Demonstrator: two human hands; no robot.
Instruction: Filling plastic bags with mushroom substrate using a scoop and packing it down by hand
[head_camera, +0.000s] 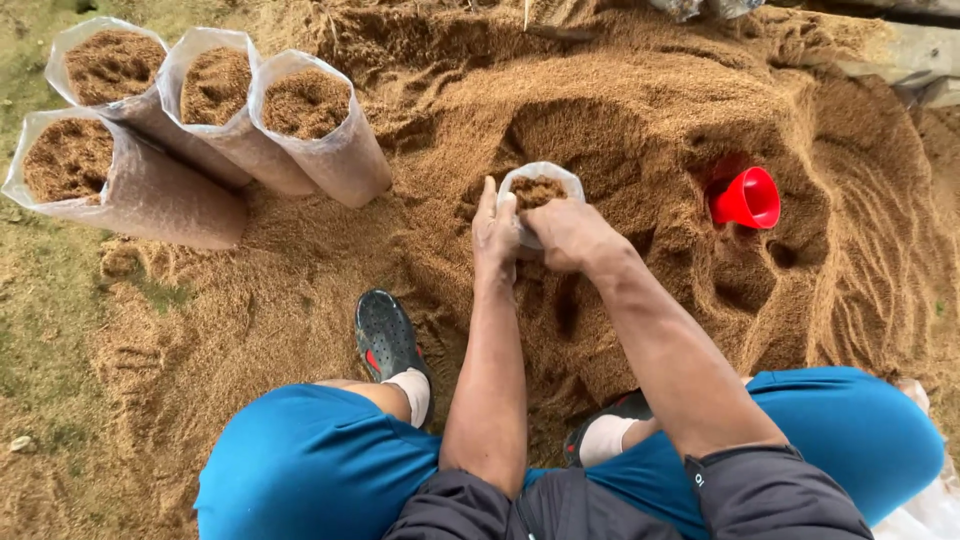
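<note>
Surrounding the work on nearly every side is a broad heap of brown sawdust (620, 110), dented with scooped hollows. At the upper left, four filled clear plastic bags (300, 125) are seen leaning together on the heap's edge, each packed with the same brown material, their open mouths turned toward the camera; beyond them a strip of greenish ground (40, 300) is visible. To the right, a red plastic funnel (745, 198) lies on its side in one of the hollows, well apart from the hands. Nothing is placed between the hands and the bag that they grip. In the foreground the person's blue-clad knees (310, 450) are spread, and a dark perforated shoe (385, 335) with a pale sock is planted in the sawdust just beside the left forearm; a second shoe is partly hidden under the right arm. A small clear plastic bag (540, 185) is held upright near the middle of the heap, its base sunk in the sawdust. Its rim is rounded open, and brown sawdust is seen inside, close to the top. The left hand (495, 235) is laid against its left side with fingers straight, while the right hand (565, 235) is closed around its near edge.
</note>
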